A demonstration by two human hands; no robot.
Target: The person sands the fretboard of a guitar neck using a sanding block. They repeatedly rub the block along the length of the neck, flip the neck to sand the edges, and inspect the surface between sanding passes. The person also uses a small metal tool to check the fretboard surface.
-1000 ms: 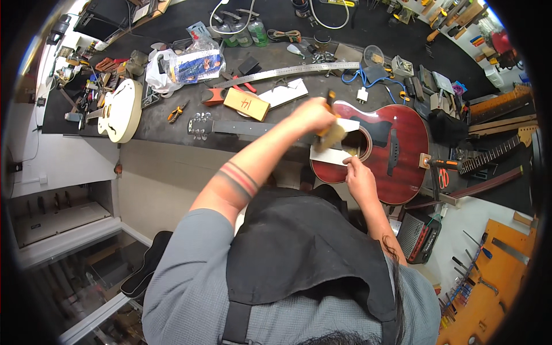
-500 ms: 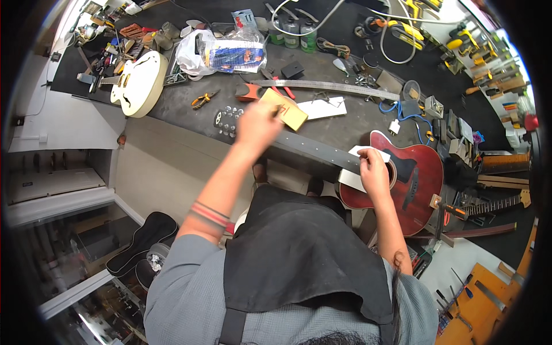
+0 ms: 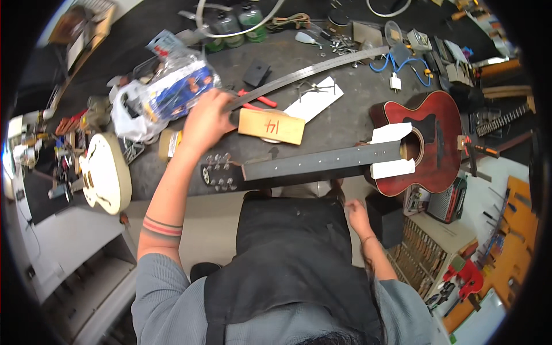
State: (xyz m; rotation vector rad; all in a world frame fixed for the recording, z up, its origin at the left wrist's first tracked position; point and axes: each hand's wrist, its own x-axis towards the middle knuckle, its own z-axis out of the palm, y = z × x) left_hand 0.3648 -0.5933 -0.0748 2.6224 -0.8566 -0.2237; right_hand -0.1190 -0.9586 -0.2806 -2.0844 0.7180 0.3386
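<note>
My left hand (image 3: 207, 119) reaches over the bench, fingers curled around something I cannot make out, by the near end of a long steel ruler (image 3: 305, 72). An orange-red piece shows beside its fingers. To its right lies a yellowish wooden block (image 3: 271, 126) with red marking. My right hand (image 3: 357, 215) hangs below the bench edge beside my apron, fingers loosely closed, nothing visible in them. A red acoustic guitar (image 3: 448, 155) lies along the bench edge, its dark dotted fretboard (image 3: 310, 161) pointing left to the headstock (image 3: 221, 175). White cards (image 3: 392, 168) flank the fretboard's body end.
A cream hollow-body guitar (image 3: 106, 172) lies at the left. Behind are plastic packages (image 3: 181, 92), green-bottomed bottles (image 3: 251, 23), a black box (image 3: 256, 73) and red-handled pliers (image 3: 259, 100). A white plate (image 3: 316, 100) and a blue cable (image 3: 397, 66) lie farther right. A clamp (image 3: 474, 150) grips the guitar's lower end.
My left hand has left the wooden block and moved left to the ruler's end. My right hand has come off the guitar and dropped below the bench. The view has turned.
</note>
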